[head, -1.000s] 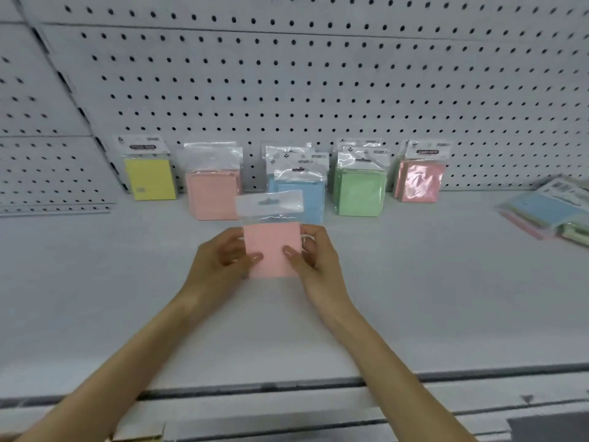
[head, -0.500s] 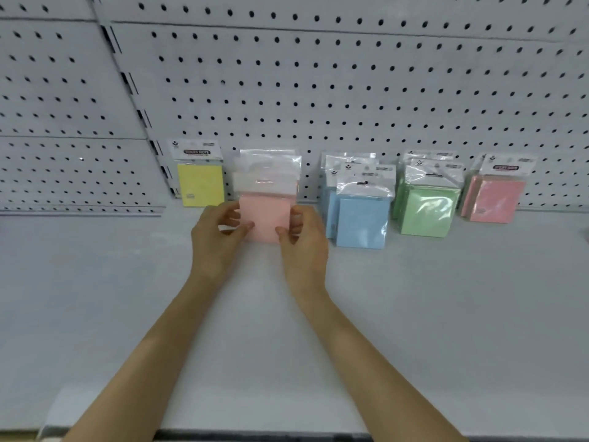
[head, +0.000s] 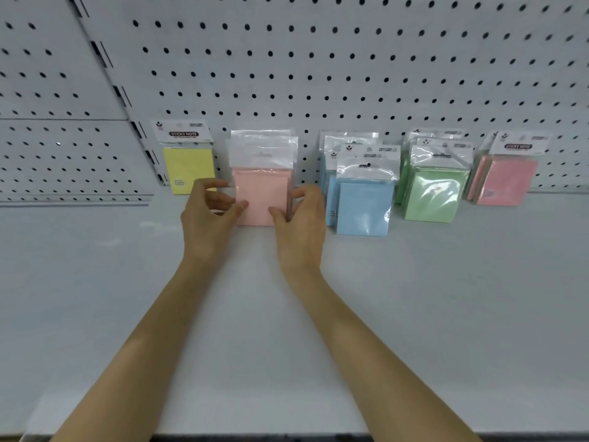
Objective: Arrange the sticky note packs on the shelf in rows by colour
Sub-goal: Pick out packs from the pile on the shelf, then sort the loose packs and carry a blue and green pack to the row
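Note:
A pale pink sticky note pack (head: 262, 193) stands upright on the white shelf (head: 414, 298), in front of other pale pink packs leaning on the back wall. My left hand (head: 208, 221) has its thumb on the pack's front and its curled fingers at the left edge. My right hand (head: 301, 228) pinches the right edge, thumb in front. In the same row stand a yellow pack (head: 191, 167) at the left, then blue packs (head: 363, 205), green packs (head: 433, 196) and darker pink packs (head: 506, 183) to the right.
A white pegboard wall (head: 318, 74) backs the shelf, with a second pegboard panel (head: 63, 148) set at an angle on the left. The shelf's front edge (head: 255, 437) runs along the bottom of the view.
Both hands have carried the pale pink pack away from me to the back row and stood it in front of the other pale pink packs. The view has moved closer and to the left.

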### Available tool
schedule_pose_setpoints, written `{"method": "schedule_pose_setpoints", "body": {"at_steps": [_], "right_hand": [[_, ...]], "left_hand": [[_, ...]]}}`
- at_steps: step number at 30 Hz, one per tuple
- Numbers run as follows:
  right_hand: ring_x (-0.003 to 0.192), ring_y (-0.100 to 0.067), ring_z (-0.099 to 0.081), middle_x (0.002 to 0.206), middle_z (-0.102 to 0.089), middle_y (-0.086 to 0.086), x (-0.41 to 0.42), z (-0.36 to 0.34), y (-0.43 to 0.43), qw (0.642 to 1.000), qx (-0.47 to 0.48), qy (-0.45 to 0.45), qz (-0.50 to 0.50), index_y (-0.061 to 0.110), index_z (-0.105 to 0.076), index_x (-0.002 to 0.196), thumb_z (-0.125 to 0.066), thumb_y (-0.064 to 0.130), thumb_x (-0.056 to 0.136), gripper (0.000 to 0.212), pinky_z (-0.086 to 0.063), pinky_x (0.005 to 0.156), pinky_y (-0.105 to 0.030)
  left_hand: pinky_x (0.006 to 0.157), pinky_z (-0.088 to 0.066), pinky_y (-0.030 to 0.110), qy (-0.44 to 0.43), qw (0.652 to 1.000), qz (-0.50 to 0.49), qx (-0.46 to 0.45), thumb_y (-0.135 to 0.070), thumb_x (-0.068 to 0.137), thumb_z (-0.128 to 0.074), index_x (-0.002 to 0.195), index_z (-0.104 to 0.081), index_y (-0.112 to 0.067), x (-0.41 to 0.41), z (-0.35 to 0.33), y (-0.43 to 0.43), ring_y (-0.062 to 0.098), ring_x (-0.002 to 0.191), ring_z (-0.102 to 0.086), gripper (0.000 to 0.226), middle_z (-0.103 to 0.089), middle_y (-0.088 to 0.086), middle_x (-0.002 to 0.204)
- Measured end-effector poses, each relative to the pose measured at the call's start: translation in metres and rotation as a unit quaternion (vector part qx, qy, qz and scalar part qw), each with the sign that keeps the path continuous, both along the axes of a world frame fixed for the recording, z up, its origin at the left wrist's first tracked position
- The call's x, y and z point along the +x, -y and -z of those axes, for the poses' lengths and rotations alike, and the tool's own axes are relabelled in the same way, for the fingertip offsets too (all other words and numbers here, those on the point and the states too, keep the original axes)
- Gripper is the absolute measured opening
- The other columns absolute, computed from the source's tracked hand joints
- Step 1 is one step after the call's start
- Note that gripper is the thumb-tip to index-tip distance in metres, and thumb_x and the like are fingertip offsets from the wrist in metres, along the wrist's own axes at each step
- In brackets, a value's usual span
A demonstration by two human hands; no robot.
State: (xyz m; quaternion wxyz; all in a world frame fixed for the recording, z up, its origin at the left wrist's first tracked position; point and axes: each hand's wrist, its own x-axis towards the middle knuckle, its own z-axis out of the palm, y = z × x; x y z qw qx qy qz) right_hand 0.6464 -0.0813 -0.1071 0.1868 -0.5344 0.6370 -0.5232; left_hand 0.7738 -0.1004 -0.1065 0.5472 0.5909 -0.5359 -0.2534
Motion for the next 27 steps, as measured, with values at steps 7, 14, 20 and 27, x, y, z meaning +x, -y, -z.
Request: {"method": "schedule_pose_setpoints", "body": {"at_steps": [7, 14, 20, 27], "right_hand": [[0.091, -0.018, -0.049, 0.110, -0.045, -0.005, -0.007, -0.006, -0.003, 0.999, 0.010, 0.035, -0.020, 0.010, -0.046, 0.104, -0.068, 0.012, 0.084, 0.031, -0.041, 0.075, -0.025], [0.082, -0.019, -0.055, 0.109, -0.045, 0.001, -0.123, -0.069, -0.033, 0.907, -0.095, -0.339, -0.229, 0.010, -0.051, 0.119, -0.064, 0.019, 0.089, 0.034, -0.048, 0.067, -0.032], [0.098, -0.033, -0.062, 0.117, -0.061, -0.014, -0.268, -0.120, -0.044, 0.746, -0.070, -0.636, -0.185, 0.007, -0.059, 0.119, -0.075, 0.029, 0.078, 0.049, -0.052, 0.079, -0.039], [0.139, -0.021, -0.027, 0.152, -0.031, 0.000, -0.437, -0.150, -0.083, 0.671, 0.110, -0.725, -0.109, 0.019, -0.012, 0.150, -0.030, 0.056, 0.096, 0.068, -0.012, 0.116, -0.035]], "left_hand": [[0.083, -0.049, 0.025, 0.041, 0.998, -0.036, 0.020, -0.021, 0.076, -0.078, 0.119, -0.051, -0.017, -0.001, -0.007, -0.007, 0.016, 0.094, -0.056, 0.051, -0.059, 0.001, 0.105], [0.087, -0.043, 0.043, 0.390, 0.914, -0.036, -0.100, -0.028, 0.080, -0.074, 0.122, -0.055, -0.011, -0.004, -0.056, -0.031, 0.032, 0.110, -0.049, 0.049, -0.055, 0.013, 0.119], [0.097, -0.038, 0.049, 0.537, 0.828, 0.098, -0.130, -0.045, 0.081, -0.054, 0.127, -0.055, -0.013, -0.090, -0.132, -0.028, 0.035, 0.119, -0.048, 0.057, -0.055, 0.013, 0.129], [0.110, -0.027, 0.041, 0.608, 0.754, 0.205, -0.140, -0.073, 0.075, -0.026, 0.139, -0.046, -0.025, -0.257, -0.154, -0.019, 0.027, 0.133, -0.039, 0.082, -0.044, 0.003, 0.145]]}}
